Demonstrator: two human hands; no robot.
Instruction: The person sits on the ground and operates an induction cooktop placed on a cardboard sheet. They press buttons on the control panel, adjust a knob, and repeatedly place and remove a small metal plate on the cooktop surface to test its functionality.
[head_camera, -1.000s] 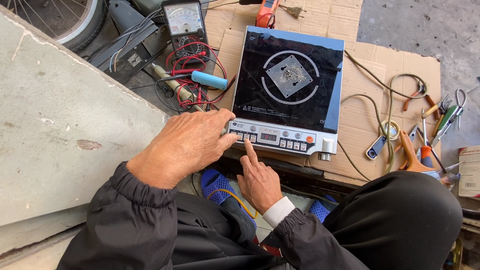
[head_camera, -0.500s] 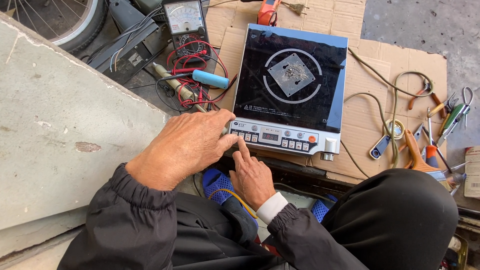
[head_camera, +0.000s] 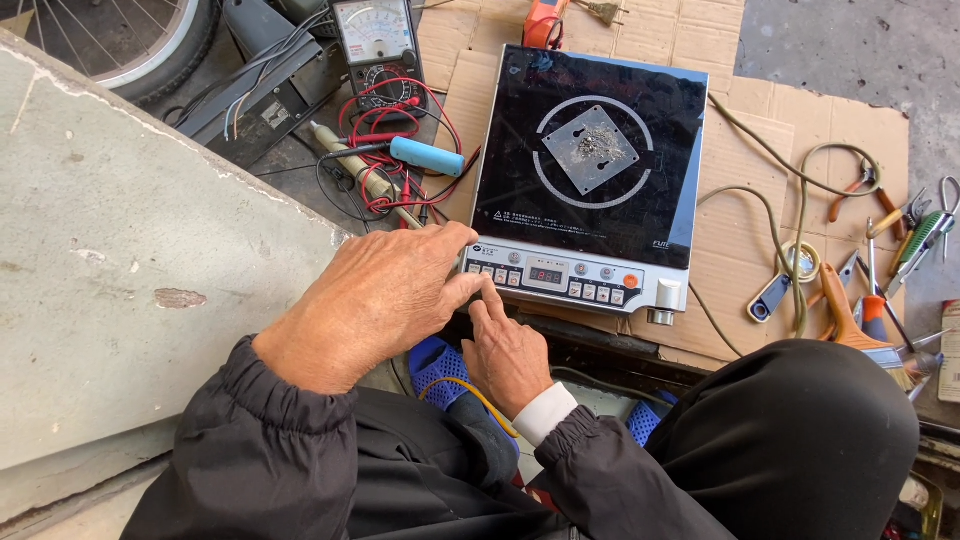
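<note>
Black glass-topped induction cooker with silver control strip (head_camera: 590, 170) lies flat on brown cardboard sheet (head_camera: 760, 220), frame centre; long axis runs 12 to 6 o'clock, control strip toward 6, slight clockwise skew; left hand (head_camera: 375, 300) open, palm down, fingers resting on strip's 9 o'clock corner; right hand (head_camera: 510, 350) loosely curled, index finger extended against strip edge, gripping nothing; judged rigid, moderately heavy; glass top slippery, fragile; best gripped by side edges; analogue multimeter (head_camera: 378, 45) at 11 o'clock.

One cooker (head_camera: 590, 170) by the fingers (head_camera: 487, 300), one meter (head_camera: 375, 45) past them, two hands, one wheel (head_camera: 110, 40).
</note>
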